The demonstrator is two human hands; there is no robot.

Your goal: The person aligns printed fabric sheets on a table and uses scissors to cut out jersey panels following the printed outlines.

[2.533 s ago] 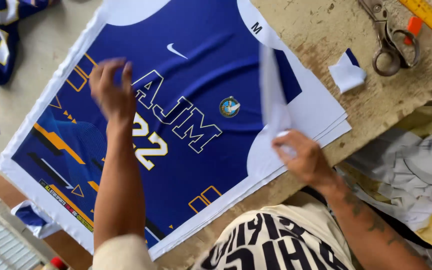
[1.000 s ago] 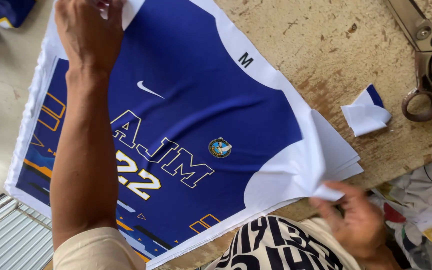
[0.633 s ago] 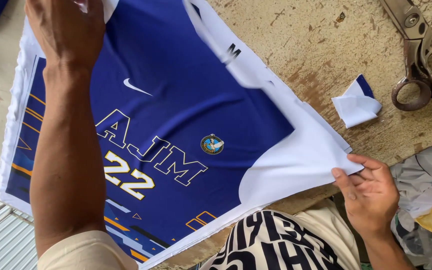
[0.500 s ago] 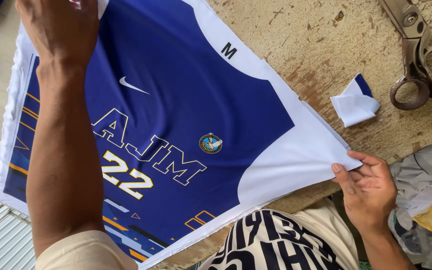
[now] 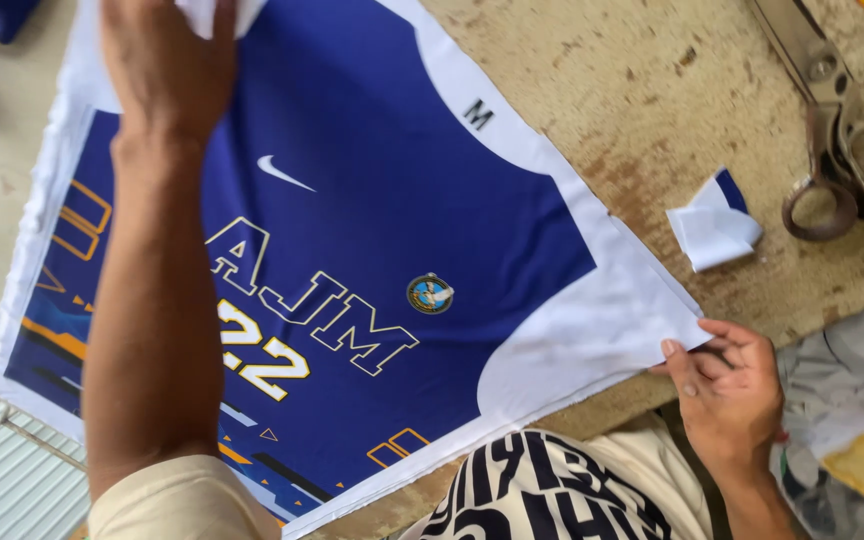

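A flat blue printed fabric panel with white edges (image 5: 402, 200) is pinched by the right hand (image 5: 727, 385) at four o'clock; the left hand (image 5: 167, 65) grips its eleven o'clock edge.

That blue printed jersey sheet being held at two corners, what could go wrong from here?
The blue printed sheet is pinched only at its edges by the left hand and right hand, so it might slip askew or crease. The worn tabletop looks rough and could snag it. The scissors lie close by.
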